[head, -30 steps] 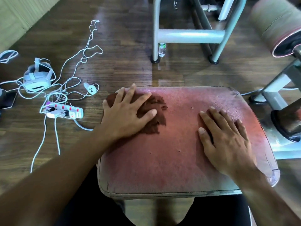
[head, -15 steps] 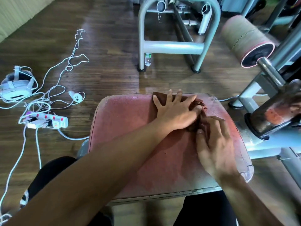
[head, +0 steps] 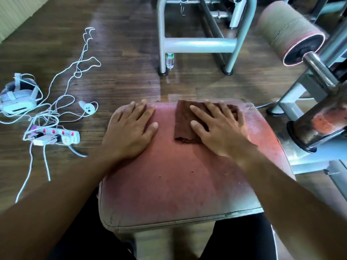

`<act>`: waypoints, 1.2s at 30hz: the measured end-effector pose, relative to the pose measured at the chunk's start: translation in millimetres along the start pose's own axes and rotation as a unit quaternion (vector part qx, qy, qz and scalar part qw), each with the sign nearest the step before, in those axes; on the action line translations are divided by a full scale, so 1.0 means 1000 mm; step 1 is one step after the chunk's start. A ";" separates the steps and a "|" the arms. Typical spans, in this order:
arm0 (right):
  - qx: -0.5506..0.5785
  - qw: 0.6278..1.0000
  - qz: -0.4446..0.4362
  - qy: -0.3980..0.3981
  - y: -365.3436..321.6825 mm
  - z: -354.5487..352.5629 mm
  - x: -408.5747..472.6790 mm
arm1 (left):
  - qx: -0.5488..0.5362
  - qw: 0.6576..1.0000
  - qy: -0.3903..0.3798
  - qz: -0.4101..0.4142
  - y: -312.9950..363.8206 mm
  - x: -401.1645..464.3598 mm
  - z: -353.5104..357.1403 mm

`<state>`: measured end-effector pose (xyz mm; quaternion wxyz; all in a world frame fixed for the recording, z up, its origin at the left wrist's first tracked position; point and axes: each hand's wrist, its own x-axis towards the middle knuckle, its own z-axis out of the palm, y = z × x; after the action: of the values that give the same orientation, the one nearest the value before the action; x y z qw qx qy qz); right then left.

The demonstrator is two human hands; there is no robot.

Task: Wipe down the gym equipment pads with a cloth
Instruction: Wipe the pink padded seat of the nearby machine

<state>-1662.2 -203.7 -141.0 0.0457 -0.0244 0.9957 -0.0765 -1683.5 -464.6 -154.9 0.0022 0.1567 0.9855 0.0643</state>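
Near edge of the red seat pad [head: 178,184]: surface w/ a few dark specks showing, so that stretch looks unwiped, imo. Mid-pad, left hand [head: 129,128] lies flat, fingers straight and spread, palm down on the pad's far-left part, holding nothing, looks like bracing only. Right of it, right hand [head: 219,126] also flat, fingers splayed, pressing the brown cloth [head: 185,121] onto the pad's far-right corner; no pinch or curl, cloth just pinned under palm and fingers, its left part sticking out uncovered. Progress: wipe of this pad underway, cloth parked at the far edge; near half prob. left to do. Beyond the pad, to its far right, the roller pad [head: 285,29] on its steel arm sits w/ no cloth near it, so it's prob. yet to be wiped. Left of the pad on the floor: power strip [head: 56,136], tangled white cables.
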 end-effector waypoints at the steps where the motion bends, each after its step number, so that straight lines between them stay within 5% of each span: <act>1: 0.001 1.000 0.016 -0.001 0.008 -0.002 -0.002 | 0.002 1.000 -0.003 -0.005 0.001 0.001 0.000; 8: 0.010 0.989 0.144 0.022 0.016 -0.006 -0.040 | -0.013 1.000 0.011 -0.014 0.004 -0.001 0.001; 17: 0.022 0.998 0.055 0.015 -0.050 0.009 -0.027 | -0.129 0.989 0.070 -0.004 0.004 -0.003 -0.002; 20: 0.027 0.999 -0.028 0.019 -0.089 0.018 -0.041 | -0.271 0.951 0.148 -0.018 0.001 -0.007 -0.008; 24: 0.024 0.994 -0.098 0.029 -0.114 0.022 -0.066 | -0.401 0.899 0.146 -0.098 -0.005 -0.008 -0.010; 29: 0.007 0.993 -0.120 0.022 -0.088 0.022 -0.102 | -0.248 0.957 0.147 -0.022 -0.001 -0.008 -0.009; 36: -0.024 0.999 -0.005 0.033 -0.031 0.012 -0.088 | -0.026 0.996 0.078 0.040 -0.006 -0.004 0.004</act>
<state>-1572.0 -231.4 -140.8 0.0122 -0.0275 0.9981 -0.0537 -1681.5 -470.6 -159.8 -0.0729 0.1899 0.9738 0.1020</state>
